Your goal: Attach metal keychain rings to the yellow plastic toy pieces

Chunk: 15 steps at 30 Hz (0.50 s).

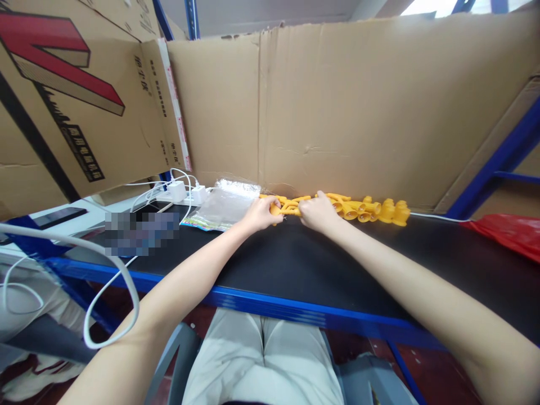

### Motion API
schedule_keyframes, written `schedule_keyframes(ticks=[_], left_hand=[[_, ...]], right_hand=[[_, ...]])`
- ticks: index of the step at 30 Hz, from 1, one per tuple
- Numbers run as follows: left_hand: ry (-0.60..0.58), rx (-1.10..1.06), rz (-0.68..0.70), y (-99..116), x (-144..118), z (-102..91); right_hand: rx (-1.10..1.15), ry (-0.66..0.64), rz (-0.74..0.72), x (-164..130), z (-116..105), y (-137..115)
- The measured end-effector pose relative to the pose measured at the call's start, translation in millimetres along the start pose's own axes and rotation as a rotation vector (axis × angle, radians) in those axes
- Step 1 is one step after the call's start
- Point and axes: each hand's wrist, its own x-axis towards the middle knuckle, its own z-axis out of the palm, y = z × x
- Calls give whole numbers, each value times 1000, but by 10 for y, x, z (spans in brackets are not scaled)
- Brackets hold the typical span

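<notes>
Near the back of the black tabletop, my left hand [260,215] pinches a yellow plastic piece [290,211] between thumb and fingers. Its other end runs to my right hand [319,212], whose fingers are curled closed around it and hide that part. Behind and between my hands lie more yellow branching rods [301,198]. Just right of my right hand stretches a row of yellow cup-shaped pieces [358,211], some on their sides with openings facing me. The last yellow cups [396,212] stand upright at the row's right end.
A clear plastic bag [228,203] lies left of my left hand. White chargers and cables [177,192] sit farther left, beside a blurred-out item [141,233]. A white cable [130,281] loops over my left forearm. Cardboard [358,112] walls the back; a red bag [510,233] lies right.
</notes>
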Motion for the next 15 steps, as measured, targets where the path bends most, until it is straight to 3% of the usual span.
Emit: schedule_keyframes(ticks=[8,13,15], left_hand=[[98,124,129,3,-20,-16],[103,151,256,-30,-7,27],[77,140,233,-32,-2,36]], right_hand=[[189,-189,14,123,-206,84],[431,-500,15,148,-197,165],[411,-462,9,120,-153,151]])
